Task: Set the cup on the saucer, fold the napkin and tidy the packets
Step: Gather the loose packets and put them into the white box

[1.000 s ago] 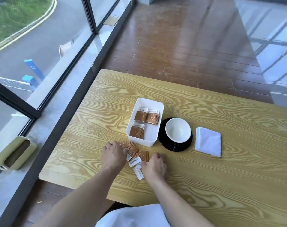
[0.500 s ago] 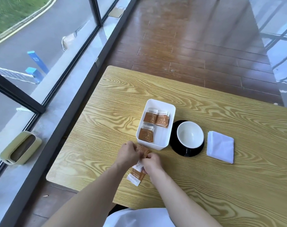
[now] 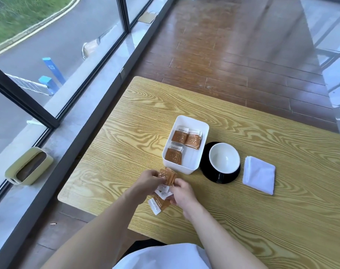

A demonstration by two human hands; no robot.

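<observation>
At 6 o'clock from the tray [image 3: 185,170], both hands pinch the packets [image 3: 168,176]: light, slippery, so grip edges.

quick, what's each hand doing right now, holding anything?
Left hand: closed on the gathered brown packets.
Right hand: fingers curled on the same packets, one loose packet lying beneath on the table.

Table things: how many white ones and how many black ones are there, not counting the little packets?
White: 3, the tray, the cup and the folded napkin.
Black: 1, the saucer under the cup.
Total: 4
</observation>
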